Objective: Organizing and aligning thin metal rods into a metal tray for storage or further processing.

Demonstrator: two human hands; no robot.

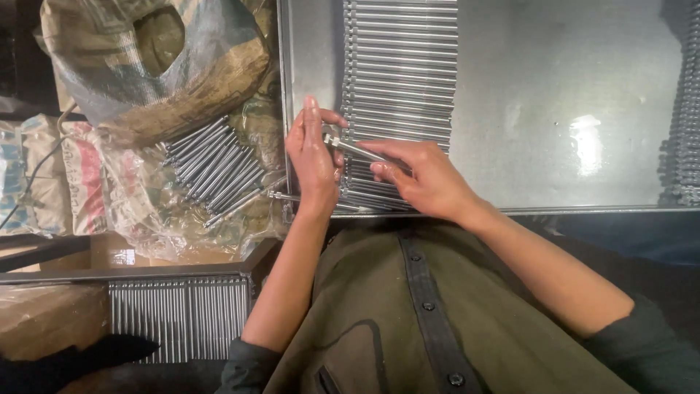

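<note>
A large woven sack (157, 62) sits at the upper left, tan with grey and green patches, its mouth folded open. Below it a crinkled clear plastic bag (149, 211) lies spread out, and at the far left stand printed sacks (80, 175) in white, red and blue. A brown cardboard box (47, 317) fills the lower left corner.

Silver-grey rods (399, 87) on a grey steel tray (554, 109); olive shirt (408, 321); sacks (80, 175) seemingly printed red and blue

Bare metal tray floor (554, 95) lies open from twelve to three o'clock of the hands. Rod rows (399, 66) crowd eleven; loose rods (215, 164) and sacks (146, 66) block nine.
</note>
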